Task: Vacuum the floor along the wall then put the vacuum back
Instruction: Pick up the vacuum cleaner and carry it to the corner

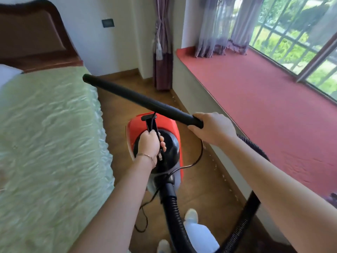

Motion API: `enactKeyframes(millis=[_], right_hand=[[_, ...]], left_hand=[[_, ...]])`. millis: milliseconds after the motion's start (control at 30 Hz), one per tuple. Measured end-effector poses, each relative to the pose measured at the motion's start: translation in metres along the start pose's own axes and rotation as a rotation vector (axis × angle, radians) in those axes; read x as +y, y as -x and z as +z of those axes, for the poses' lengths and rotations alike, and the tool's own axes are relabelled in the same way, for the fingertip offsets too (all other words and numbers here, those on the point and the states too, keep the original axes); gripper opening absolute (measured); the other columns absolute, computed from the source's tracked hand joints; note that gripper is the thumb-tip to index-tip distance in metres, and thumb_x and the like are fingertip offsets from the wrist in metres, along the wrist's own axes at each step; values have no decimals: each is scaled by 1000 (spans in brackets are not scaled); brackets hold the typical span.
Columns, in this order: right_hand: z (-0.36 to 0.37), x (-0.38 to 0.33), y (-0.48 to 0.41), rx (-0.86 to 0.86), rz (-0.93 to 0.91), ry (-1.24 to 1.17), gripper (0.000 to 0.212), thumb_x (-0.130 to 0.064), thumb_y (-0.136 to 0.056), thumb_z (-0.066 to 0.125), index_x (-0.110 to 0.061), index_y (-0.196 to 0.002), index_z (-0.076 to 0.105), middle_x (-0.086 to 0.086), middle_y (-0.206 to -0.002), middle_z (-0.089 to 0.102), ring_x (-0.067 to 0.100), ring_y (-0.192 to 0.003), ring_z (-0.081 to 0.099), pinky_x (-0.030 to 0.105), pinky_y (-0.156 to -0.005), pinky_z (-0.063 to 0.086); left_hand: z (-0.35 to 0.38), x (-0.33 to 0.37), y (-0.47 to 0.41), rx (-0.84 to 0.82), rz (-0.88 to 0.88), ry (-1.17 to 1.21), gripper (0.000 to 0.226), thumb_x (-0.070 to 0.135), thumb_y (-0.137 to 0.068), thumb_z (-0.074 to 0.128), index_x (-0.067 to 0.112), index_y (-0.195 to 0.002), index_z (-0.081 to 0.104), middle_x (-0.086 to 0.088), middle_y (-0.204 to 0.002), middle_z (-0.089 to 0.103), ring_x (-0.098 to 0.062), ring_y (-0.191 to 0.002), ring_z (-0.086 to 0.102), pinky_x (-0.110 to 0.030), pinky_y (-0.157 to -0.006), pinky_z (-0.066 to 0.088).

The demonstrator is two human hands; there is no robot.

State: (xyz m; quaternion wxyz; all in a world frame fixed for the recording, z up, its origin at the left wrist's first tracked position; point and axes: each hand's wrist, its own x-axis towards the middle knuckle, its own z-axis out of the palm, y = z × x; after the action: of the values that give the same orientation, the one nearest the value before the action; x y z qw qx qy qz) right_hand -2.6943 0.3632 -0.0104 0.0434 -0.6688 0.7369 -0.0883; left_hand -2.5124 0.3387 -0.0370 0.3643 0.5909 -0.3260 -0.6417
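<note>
Grips the black top handle (151, 123) of the round red and black vacuum cleaner (171, 125) with the left hand (148, 144), with the fingers (163, 141) curled tight round it. Pinches a small grey plug (160, 157) in the same hand too. Wears a thin bracelet (146, 155) on the wrist just behind those fingers.

Holds the near end of the long black plastic tube (142, 101) with the right hand (213, 128), with those fingers (202, 115) wrapped right round it. Points the far end of the tube up and away to the left, over the edge of the bed.

Has the vacuum cleaner right under the left fingers, over the brown wooden floor (200, 189). Cannot tell if it sits on the floor or hangs just above it.

Has a thick black bumpy hose (171, 203) going from the near end of the vacuum cleaner, down past two white shoes (191, 215), then round and up to behind the right fingers. Has a thin black cord (199, 156) looping between the two hands.

Stands between a bed with a shiny pale green cover (51, 143), left of the left fingers, and a long red window seat (264, 99), right of the right fingers. Looks at tiny white bits (216, 166) on the floor along the wall, below the right fingers. Faces a tied purple curtain (162, 52) in the corner, far past the fingers.
</note>
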Motion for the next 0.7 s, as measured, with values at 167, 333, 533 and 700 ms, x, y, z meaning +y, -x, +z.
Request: enactKeyframes(millis=[167, 333, 533, 700], right_hand=[[19, 16, -109, -50, -56, -28, 26, -49, -86, 51, -34, -107, 59, -5, -87, 67, 22, -81, 64, 29, -65, 51], [24, 40, -227, -88, -76, -34, 27, -49, -86, 51, -32, -106, 59, -1, -91, 66, 27, -86, 64, 27, -62, 41], [20, 41, -357, -110, -116, -74, 28, -47, -88, 53, -29, -108, 61, -3, -80, 57, 23, -75, 56, 26, -60, 37], [41, 22, -462, -132, -139, -84, 28, -46, -88, 54, -28, -108, 62, -5, -74, 50, 23, -71, 52, 26, -60, 38]], left_hand=[[27, 32, -87, 79, 0, 6, 22, 11, -91, 29, 12, -77, 46, 1, -55, 46, -10, -35, 38, -24, -43, 33], [55, 85, -182, 170, -4, 96, 25, 6, -91, 28, 10, -70, 43, -4, -56, 42, -9, -29, 35, -18, -34, 33], [69, 150, -272, 223, 17, 122, 26, 9, -94, 30, 11, -72, 44, -3, -56, 42, -11, -36, 35, -17, -36, 32], [59, 192, -356, 250, 18, 163, 27, 10, -94, 29, 11, -72, 44, -2, -54, 42, -12, -37, 35, -19, -36, 33]])
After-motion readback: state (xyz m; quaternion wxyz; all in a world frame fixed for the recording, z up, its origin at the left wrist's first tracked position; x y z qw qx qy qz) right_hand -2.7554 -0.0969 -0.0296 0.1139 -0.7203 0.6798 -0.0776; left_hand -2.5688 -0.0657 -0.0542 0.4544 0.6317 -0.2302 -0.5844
